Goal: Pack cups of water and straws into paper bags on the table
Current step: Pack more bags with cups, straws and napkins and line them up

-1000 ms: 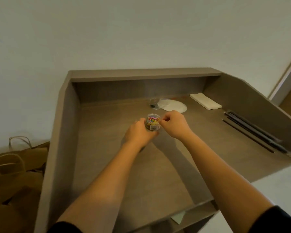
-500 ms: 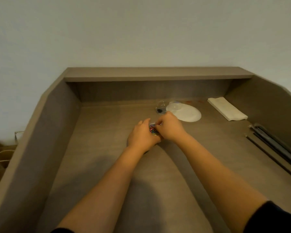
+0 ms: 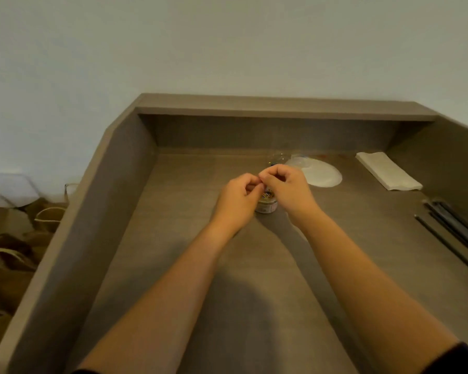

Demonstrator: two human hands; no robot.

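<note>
A small round tub [image 3: 267,205] of coloured paper clips stands on the brown table [image 3: 173,238]. Just above it, my left hand [image 3: 237,205] and my right hand [image 3: 288,190] meet with curled fingers. Their fingertips pinch together over the tub on something tiny, apparently a paper clip, too small to make out. Black straws [image 3: 455,234] lie along the table's right side. Brown paper bags [image 3: 16,230] with handles lie on the floor left of the table. No cup of water shows.
Behind my right hand lies a flat white disc [image 3: 323,174], with a clear plastic piece [image 3: 277,158] beside it. A stack of white napkins [image 3: 387,170] sits at the back right. Raised walls enclose the table at the left, back and right.
My left hand let go of the tub, which now stands on the table. Both hands rose slightly above it and brought their fingertips together. The camera turned left.
</note>
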